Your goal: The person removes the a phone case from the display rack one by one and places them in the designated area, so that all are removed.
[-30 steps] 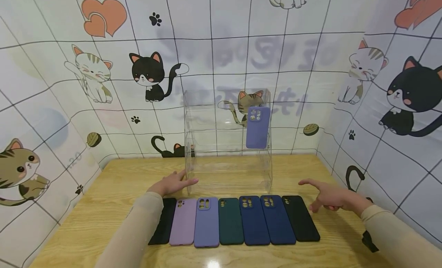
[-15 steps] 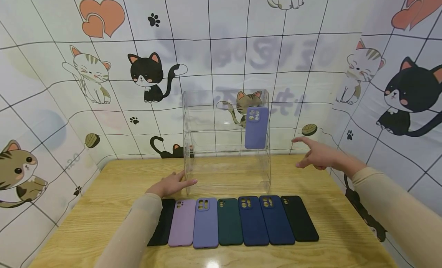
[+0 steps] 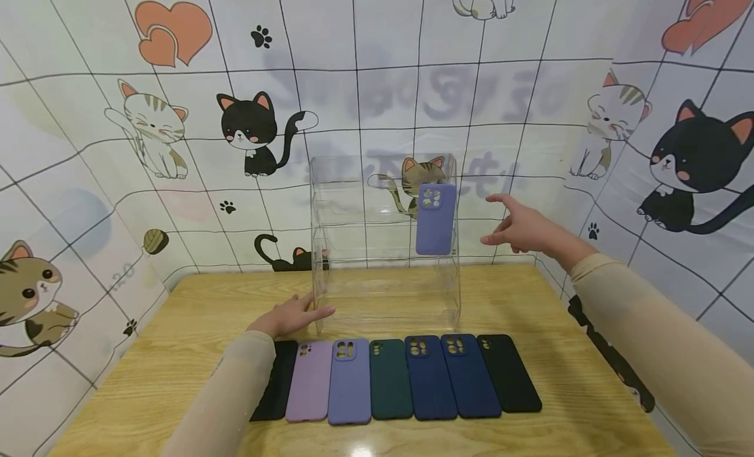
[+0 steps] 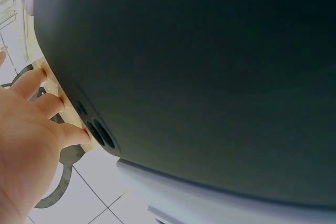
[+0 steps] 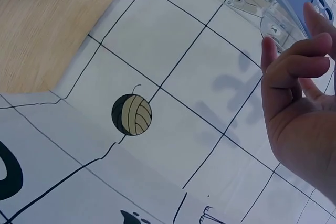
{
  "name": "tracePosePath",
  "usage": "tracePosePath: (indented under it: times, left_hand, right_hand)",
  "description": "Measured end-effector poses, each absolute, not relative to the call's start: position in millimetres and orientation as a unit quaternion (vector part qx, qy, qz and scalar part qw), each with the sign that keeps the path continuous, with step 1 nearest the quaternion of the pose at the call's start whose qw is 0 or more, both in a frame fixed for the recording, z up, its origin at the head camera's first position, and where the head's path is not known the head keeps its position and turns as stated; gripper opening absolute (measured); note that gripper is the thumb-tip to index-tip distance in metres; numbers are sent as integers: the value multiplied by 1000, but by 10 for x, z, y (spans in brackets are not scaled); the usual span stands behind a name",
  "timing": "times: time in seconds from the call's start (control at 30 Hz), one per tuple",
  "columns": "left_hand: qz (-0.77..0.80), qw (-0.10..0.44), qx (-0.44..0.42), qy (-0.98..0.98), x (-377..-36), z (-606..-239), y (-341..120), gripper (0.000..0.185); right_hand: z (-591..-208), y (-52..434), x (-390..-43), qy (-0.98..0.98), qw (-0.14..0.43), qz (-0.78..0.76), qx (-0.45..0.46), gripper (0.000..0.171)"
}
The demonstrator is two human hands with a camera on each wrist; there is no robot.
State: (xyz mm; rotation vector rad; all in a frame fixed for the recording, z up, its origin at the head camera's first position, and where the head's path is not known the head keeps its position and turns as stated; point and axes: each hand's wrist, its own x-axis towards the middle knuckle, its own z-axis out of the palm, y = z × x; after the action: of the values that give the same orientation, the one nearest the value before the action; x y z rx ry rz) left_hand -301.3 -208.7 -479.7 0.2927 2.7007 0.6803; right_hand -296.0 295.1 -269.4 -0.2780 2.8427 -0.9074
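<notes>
A clear stepped display rack (image 3: 385, 285) stands on the table, with a purple phone case (image 3: 436, 231) upright at the right end of an upper tier. My left hand (image 3: 290, 316) rests with spread fingers at the rack's lower left corner. To the right of the purple case, my right hand (image 3: 521, 229) hovers in the air. Its index finger and thumb stretch toward the case, apart from it, while the other fingers bend loosely around nothing. The right wrist view shows this hand (image 5: 299, 98) near the rack's edge. A black phone case (image 4: 199, 77) fills much of the left wrist view.
Before the rack lies a row of phone cases: black (image 3: 279, 382), pink (image 3: 309, 385), purple (image 3: 350, 391), green (image 3: 391, 382), two navy ones (image 3: 431, 382) and another black one (image 3: 511, 375). Cat-print cloth walls (image 3: 365, 90) enclose the wooden table (image 3: 147, 352).
My right hand has risen from beside the right-hand black case and moved left toward the purple case on the rack. The left hand has stayed at the rack's corner.
</notes>
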Motion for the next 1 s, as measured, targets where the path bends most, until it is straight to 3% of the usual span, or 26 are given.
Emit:
tracePosePath:
  times: [0.43, 1.0]
  left_hand:
    - [244, 166, 106, 949, -3003, -4823, -2102, 109]
    - [256, 166, 104, 947, -2990, -4781, -2088, 110]
  right_hand:
    - [-2535, 2554, -3179, 951, 14, -297, -82, 101]
    - [-2546, 2219, -3223, 952, 24, -291, -89, 100]
